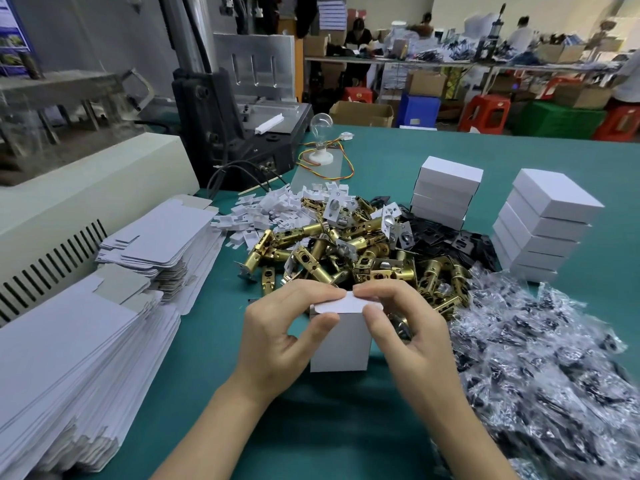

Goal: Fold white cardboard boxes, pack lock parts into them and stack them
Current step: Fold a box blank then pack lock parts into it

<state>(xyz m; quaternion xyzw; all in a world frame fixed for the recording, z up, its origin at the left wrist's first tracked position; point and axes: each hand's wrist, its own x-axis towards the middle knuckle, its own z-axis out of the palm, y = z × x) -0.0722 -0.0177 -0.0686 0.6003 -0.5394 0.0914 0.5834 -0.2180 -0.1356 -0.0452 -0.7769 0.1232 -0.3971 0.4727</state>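
Where teal table (381, 157) spans the workshop (460, 81), latches (332, 251) heaped, boxes (540, 223) stacked

No legible text, label, brand or number anywhere. Blue-edged poster (12, 32) on far-left wall carries print, too blurred to read. Red stool (358, 95) in background bears yellowish mark, too small to make out.
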